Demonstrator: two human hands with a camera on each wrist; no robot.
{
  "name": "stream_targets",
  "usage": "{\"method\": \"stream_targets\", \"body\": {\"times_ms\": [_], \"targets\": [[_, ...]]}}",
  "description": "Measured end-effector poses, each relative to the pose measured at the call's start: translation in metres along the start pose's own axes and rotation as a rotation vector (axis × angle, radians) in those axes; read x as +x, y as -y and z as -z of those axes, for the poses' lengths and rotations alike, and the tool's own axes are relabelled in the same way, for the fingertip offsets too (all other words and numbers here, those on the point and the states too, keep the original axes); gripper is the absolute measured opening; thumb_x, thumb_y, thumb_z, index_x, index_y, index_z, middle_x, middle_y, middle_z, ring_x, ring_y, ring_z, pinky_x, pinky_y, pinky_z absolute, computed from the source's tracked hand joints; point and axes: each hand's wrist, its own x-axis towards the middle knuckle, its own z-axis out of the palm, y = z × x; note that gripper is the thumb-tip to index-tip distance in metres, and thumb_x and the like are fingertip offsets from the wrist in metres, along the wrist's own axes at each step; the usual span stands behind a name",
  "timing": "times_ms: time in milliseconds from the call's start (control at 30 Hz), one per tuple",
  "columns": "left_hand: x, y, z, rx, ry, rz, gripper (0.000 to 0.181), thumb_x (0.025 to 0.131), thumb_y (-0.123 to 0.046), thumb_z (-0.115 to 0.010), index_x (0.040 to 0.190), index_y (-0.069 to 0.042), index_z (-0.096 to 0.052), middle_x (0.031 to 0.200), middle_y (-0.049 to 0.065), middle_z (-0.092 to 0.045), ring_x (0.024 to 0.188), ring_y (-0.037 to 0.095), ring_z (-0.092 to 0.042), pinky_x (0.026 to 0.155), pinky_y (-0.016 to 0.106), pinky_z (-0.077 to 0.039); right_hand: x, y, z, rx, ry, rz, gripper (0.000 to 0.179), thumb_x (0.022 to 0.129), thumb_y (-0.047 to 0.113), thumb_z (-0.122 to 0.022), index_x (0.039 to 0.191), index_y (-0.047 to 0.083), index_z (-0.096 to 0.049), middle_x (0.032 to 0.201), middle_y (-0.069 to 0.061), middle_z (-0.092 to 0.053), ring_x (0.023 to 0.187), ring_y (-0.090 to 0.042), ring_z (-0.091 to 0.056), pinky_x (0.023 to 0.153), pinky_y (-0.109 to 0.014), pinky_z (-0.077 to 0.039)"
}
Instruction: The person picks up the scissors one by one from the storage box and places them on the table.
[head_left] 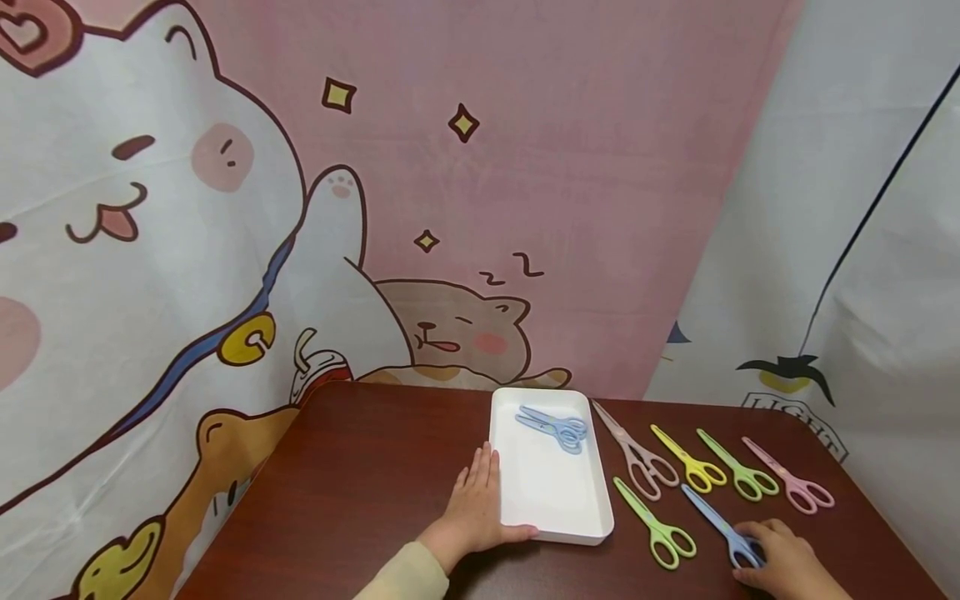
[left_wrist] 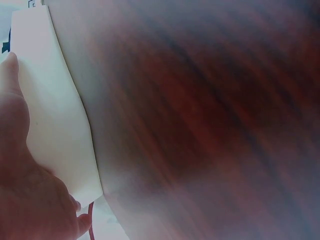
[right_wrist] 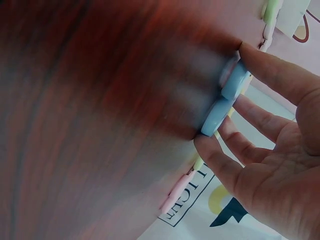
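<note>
My left hand (head_left: 476, 504) rests against the left side of a white tray (head_left: 551, 508), fingers straight along it and thumb at its front edge. The left wrist view shows this hand (left_wrist: 30, 190) on the tray's outer wall. Light blue scissors (head_left: 555, 427) lie in the tray's far part; whether one pair or two I cannot tell. At the table's front right, my right hand (head_left: 787, 562) pinches the handles of blue scissors (head_left: 716, 521), whose blades point away to the left. In the right wrist view, thumb and fingers span the blue handle loops (right_wrist: 227, 97), close to the tabletop.
On the brown table (head_left: 375, 492), right of the tray, lie large dusty-pink scissors (head_left: 637, 454), yellow scissors (head_left: 690, 460), green scissors (head_left: 738, 467) and pink scissors (head_left: 787, 475). Light green scissors (head_left: 654, 525) lie nearer the front. A cartoon-printed cloth (head_left: 600, 208) hangs behind.
</note>
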Motion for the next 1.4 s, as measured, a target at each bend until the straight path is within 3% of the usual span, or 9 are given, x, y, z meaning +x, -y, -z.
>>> {"method": "stream_targets", "body": {"times_ms": [333,700,867,1167,1400], "targets": [[-0.002,-0.003,0.01,-0.011,0.035,0.009,0.131,0.061,-0.09,-0.049,0.15,0.001,-0.016,0.158,0.019,-0.01,0.145,0.031,-0.015,0.112,0.049,-0.026,0.0,0.001,0.0,-0.017,0.008,-0.015,0.081,0.063,0.051,-0.081,0.115,-0.005,-0.058,0.102,-0.025,-0.054,0.086,-0.035,-0.054,0.071,-0.053,-0.047],[0.0,0.0,0.002,0.002,0.014,0.002,0.135,0.058,-0.094,-0.041,0.15,0.001,-0.016,0.158,0.02,-0.01,0.145,0.031,-0.014,0.112,0.049,-0.026,0.0,0.002,0.001,-0.025,-0.005,0.0,0.082,0.062,0.053,-0.081,0.116,-0.005,-0.058,0.103,-0.025,-0.054,0.086,-0.036,-0.054,0.071,-0.053,-0.046],[-0.002,-0.003,0.009,-0.022,0.027,-0.002,0.134,0.059,-0.092,-0.047,0.149,0.002,-0.017,0.157,0.021,-0.01,0.145,0.033,-0.015,0.112,0.05,-0.026,-0.001,0.006,0.004,-0.03,-0.037,0.025,0.079,0.064,0.052,-0.08,0.115,-0.004,-0.059,0.104,-0.025,-0.055,0.088,-0.038,-0.054,0.072,-0.054,-0.046],[-0.004,-0.006,0.017,-0.02,0.042,0.005,0.132,0.06,-0.089,-0.05,0.149,0.002,-0.017,0.157,0.021,-0.011,0.145,0.032,-0.016,0.112,0.049,-0.027,0.0,0.02,0.009,-0.012,-0.113,0.028,0.079,0.073,0.057,-0.071,0.12,-0.005,-0.057,0.115,-0.034,-0.051,0.103,-0.054,-0.048,0.079,-0.062,-0.041],[-0.003,-0.005,0.012,-0.001,0.044,0.009,0.132,0.061,-0.09,-0.048,0.15,0.001,-0.016,0.158,0.02,-0.01,0.145,0.031,-0.015,0.112,0.048,-0.026,0.001,0.029,0.006,-0.024,-0.224,0.135,0.073,0.082,0.053,-0.064,0.125,-0.005,-0.054,0.121,-0.036,-0.049,0.108,-0.057,-0.046,0.078,-0.065,-0.04]]}}
